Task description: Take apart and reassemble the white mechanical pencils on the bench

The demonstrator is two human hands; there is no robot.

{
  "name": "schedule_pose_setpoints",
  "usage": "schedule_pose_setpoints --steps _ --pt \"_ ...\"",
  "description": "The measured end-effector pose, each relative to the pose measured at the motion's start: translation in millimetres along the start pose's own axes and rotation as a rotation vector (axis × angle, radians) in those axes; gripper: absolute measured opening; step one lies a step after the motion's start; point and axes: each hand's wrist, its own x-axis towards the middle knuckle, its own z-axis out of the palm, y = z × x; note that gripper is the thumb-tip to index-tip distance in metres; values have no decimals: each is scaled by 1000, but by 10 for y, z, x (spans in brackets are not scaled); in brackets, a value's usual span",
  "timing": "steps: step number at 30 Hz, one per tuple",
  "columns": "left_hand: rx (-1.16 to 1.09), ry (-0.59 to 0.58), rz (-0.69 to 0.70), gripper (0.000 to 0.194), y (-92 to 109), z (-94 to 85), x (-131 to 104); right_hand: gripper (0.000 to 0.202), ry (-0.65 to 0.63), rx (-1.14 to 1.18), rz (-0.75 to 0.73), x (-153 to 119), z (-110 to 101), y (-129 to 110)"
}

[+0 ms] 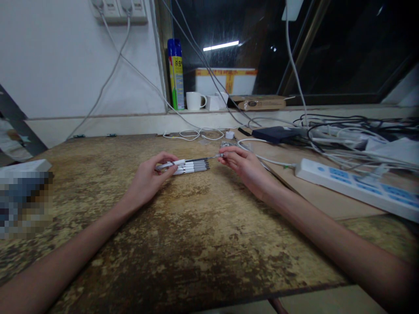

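Several white pens with grey tips lie side by side on the worn wooden table. My left hand is closed on a white pen barrel at the row's back left. Out of that barrel a thin dark refill points right, toward my right hand. The fingertips of my right hand pinch a small grey pen tip piece near the refill's end. Whether the piece touches the refill is too small to tell.
A white power strip and tangled cables occupy the right side. Behind are a dark flat box, a white mug and a spray can. A white object sits at far left.
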Motion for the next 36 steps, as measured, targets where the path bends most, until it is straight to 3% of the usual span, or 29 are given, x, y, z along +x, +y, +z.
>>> schedule_pose_setpoints --steps 8,16,24,28,36 --pt "-10 -9 -7 23 -30 3 1 9 0 -13 7 -2 1 -7" --pt "-41 -76 13 27 -37 39 -19 20 -110 -157 -70 -29 11 56" --pt "-22 -37 1 25 -57 23 1 15 -37 -122 -77 25 -43 72" --pt "-15 -30 16 25 -27 19 -7 15 -5 -212 -86 20 -39 63" --pt "8 -64 58 24 29 36 -30 30 -268 -416 -111 -38 65 140"
